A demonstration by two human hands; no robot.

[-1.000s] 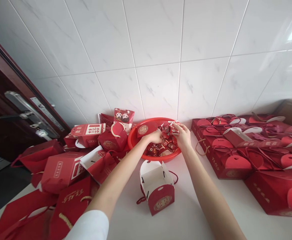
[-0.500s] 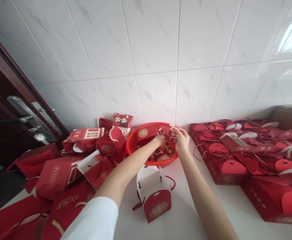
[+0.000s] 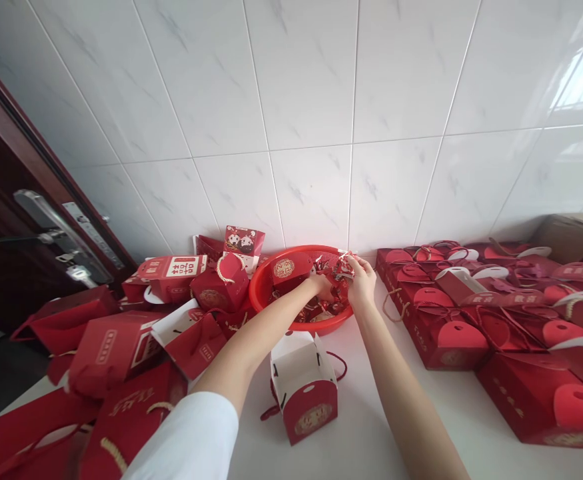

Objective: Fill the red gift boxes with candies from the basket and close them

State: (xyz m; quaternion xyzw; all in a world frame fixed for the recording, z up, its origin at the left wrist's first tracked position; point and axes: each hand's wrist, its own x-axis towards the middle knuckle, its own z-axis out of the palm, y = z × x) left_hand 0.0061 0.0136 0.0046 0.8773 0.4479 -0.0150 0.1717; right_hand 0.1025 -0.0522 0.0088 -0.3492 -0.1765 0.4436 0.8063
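Note:
A red plastic basket [image 3: 258,283] stands by the wall with shiny red wrapped candies [image 3: 316,308] inside it. My left hand [image 3: 325,287] reaches down among them, its fingers bent and partly hidden, so what they grip cannot be made out. Over the basket's right side, my right hand [image 3: 362,279] is closed on several wrapped candies [image 3: 344,265] with white twisted ends. A red carton [image 3: 291,268] with a gold emblem lies in the back left of the basket. In front of it, an open red gift box [image 3: 312,413] with a white inside sits on the white table.
Folded red gift boxes [image 3: 116,350] crowd the table's left side. Rows of closed red gift boxes [image 3: 454,333] fill the right, with a brown cardboard box [image 3: 574,237] behind them. A tiled wall [image 3: 311,187] rises at the back; a dark door [image 3: 16,200] is far left.
My view has shifted slightly, so the boxes at right sit a little further left. Both hands stay at the basket, the right still holding candies at its right rim.

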